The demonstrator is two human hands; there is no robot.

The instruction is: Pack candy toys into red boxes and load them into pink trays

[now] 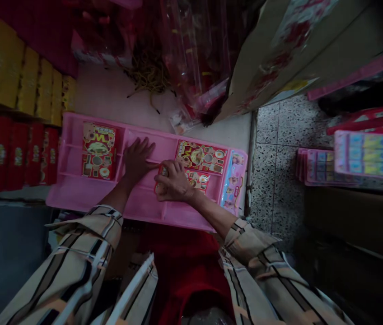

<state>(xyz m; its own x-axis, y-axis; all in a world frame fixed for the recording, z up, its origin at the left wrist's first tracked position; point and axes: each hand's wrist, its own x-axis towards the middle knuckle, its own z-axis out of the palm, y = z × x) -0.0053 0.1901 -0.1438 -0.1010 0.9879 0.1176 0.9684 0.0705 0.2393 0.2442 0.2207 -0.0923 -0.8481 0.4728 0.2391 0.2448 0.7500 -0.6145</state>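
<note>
A pink compartment tray (140, 207) lies in front of me. My left hand (138, 161) rests flat in it with the fingers spread, its thumb stretching toward my right hand. My right hand (176, 183) is curled over a small red printed box (198, 178), gripping it from above; the hand covers much of that box. Just beyond it, a matching red box with food pictures (201, 157) sits in the tray. Another such box (99, 151) stands upright in the left part. A blue-and-pink printed strip (232, 178) runs along the tray's right end.
Yellow boxes (29, 81) and red boxes (18, 151) stand in rows at the left. Behind the tray are a bundle of yellowish ties (149, 70), clear plastic packaging (194, 49) and a large carton (286, 54). Stacked coloured packs (371, 153) lie at the right above a speckled floor (269, 180).
</note>
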